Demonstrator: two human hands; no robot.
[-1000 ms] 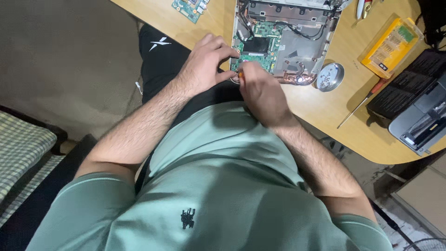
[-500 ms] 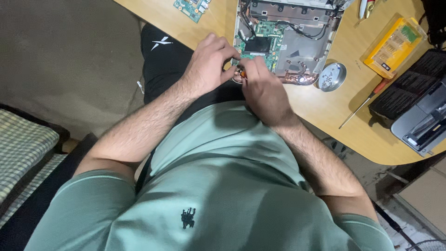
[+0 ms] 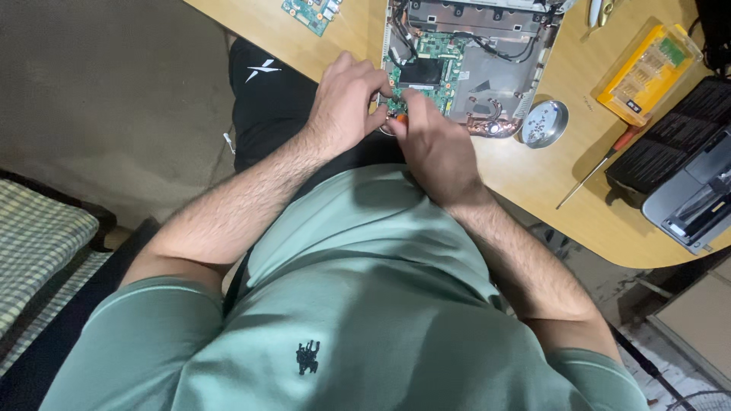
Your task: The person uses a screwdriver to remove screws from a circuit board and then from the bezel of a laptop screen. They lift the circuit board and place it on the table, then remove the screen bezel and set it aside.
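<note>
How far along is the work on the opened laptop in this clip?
Done: the laptop chassis lies open, its green mainboard exposed, and loose screws sit in the round metal dish. In hand: the left hand and right hand work an orange-handled tool at the board's near edge. Left: the board is still seated in the chassis.

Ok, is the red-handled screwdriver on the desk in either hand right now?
No, the red-handled screwdriver lies untouched on the desk, right of the small metal dish; both hands are at the opened laptop.
</note>
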